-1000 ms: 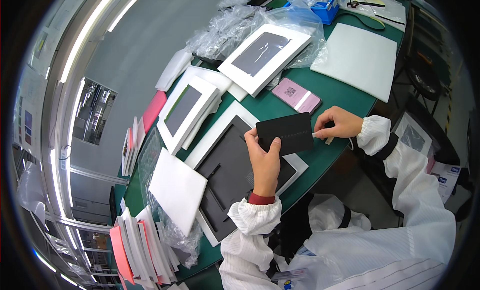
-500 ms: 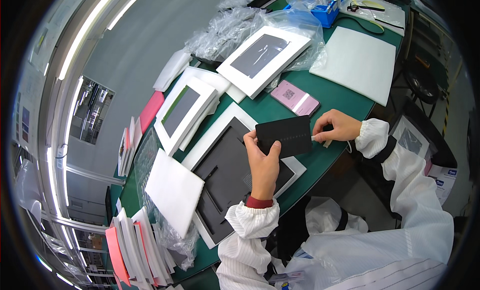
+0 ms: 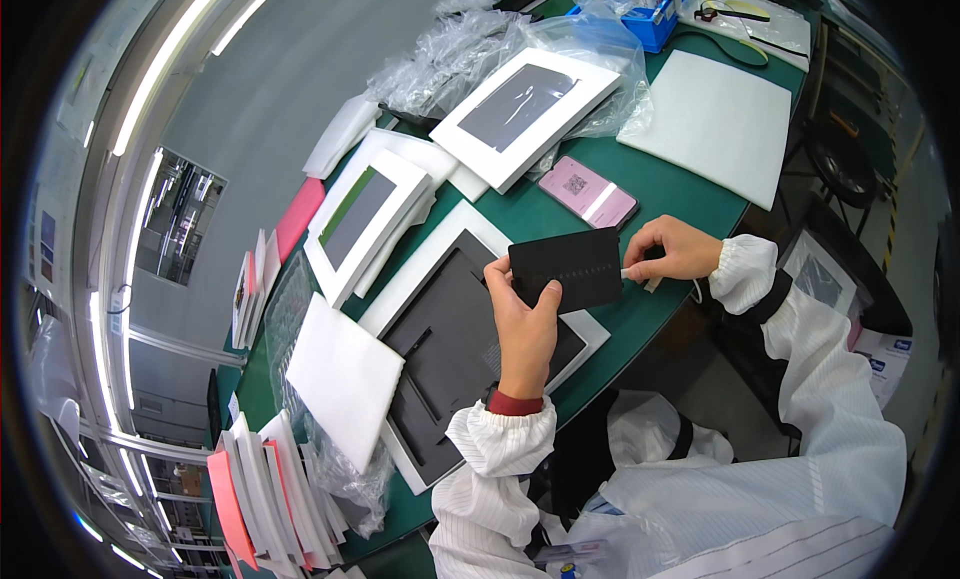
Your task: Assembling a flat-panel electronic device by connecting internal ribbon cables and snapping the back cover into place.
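My left hand (image 3: 525, 334) grips a thin black rectangular panel (image 3: 575, 254) by its left end, thumb across its face and a row of small marks along it. At the panel's right edge, my right hand (image 3: 685, 249) pinches a small white tip (image 3: 627, 274), perhaps a swab or strip; its kind is unclear. A tan scrap (image 3: 653, 284) pokes out below those fingers. Beneath my left hand lies a white-edged frame with a dark grey back (image 3: 435, 329), which has a slim black bar (image 3: 420, 389) on it.
Two white frames with grey panels (image 3: 520, 109) (image 3: 358, 219) lie farther back on the green table (image 3: 660, 329). Around them are a pink phone (image 3: 588, 191), white foam sheets (image 3: 710, 124) (image 3: 345, 369), clear plastic bags (image 3: 440, 59) and a blue bin (image 3: 655, 24). Upright boards (image 3: 270, 489) stand at left.
Both hands keep their hold on the black panel and the white tip, with barely any movement. The whole view has shifted very slightly.
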The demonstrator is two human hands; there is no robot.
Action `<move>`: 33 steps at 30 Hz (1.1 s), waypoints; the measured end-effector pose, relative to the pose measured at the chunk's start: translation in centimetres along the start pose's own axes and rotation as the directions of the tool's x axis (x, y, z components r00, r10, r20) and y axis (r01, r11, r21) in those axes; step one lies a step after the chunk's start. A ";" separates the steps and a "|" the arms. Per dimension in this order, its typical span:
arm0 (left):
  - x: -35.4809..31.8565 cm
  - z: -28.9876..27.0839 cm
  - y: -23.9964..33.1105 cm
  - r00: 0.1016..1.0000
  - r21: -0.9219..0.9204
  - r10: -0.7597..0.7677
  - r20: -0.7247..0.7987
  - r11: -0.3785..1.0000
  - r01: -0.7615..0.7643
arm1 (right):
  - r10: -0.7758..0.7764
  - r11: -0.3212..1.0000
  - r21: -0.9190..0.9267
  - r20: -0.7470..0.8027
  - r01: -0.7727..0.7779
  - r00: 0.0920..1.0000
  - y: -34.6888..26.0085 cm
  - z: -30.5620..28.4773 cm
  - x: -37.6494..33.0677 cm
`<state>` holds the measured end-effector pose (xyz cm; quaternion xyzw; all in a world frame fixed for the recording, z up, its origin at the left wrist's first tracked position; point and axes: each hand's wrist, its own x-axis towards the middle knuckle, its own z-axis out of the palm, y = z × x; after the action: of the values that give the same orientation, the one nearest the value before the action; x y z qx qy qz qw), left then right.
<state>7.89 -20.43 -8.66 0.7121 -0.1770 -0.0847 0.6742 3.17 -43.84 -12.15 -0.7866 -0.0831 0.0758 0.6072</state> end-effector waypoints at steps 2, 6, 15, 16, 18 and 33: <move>-0.1 0.1 -0.1 1.000 -0.002 0.002 0.002 1.000 -0.002 | -0.059 0.990 -0.125 -0.002 0.058 0.998 0.1 -0.1 0.1; -0.1 0.3 0.0 1.000 -0.030 0.006 0.011 1.000 -0.006 | -0.064 0.986 -0.153 0.002 0.064 0.998 0.2 -0.2 -0.1; 0.0 0.1 0.2 1.000 -0.026 0.024 -0.003 0.999 -0.024 | -0.017 1.000 -0.021 -0.006 0.017 1.000 -0.1 0.1 0.1; -0.1 0.2 0.2 1.000 -0.026 0.024 -0.005 0.999 -0.024 | -0.046 0.997 -0.070 -0.008 0.046 0.999 -0.1 0.0 0.1; -0.2 0.3 0.4 1.000 0.001 0.017 -0.009 1.000 -0.017 | -0.076 0.990 -0.119 -0.008 0.075 0.997 -0.1 -0.1 0.0; 0.1 -0.1 -0.2 0.999 0.001 0.029 -0.022 1.000 -0.029 | -0.068 0.983 -0.170 0.001 0.067 0.998 0.0 0.0 0.4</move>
<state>8.02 -20.34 -8.81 0.7105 -0.1798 -0.0672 0.6770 3.56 -43.80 -12.18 -0.8324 -0.1147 0.0461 0.5403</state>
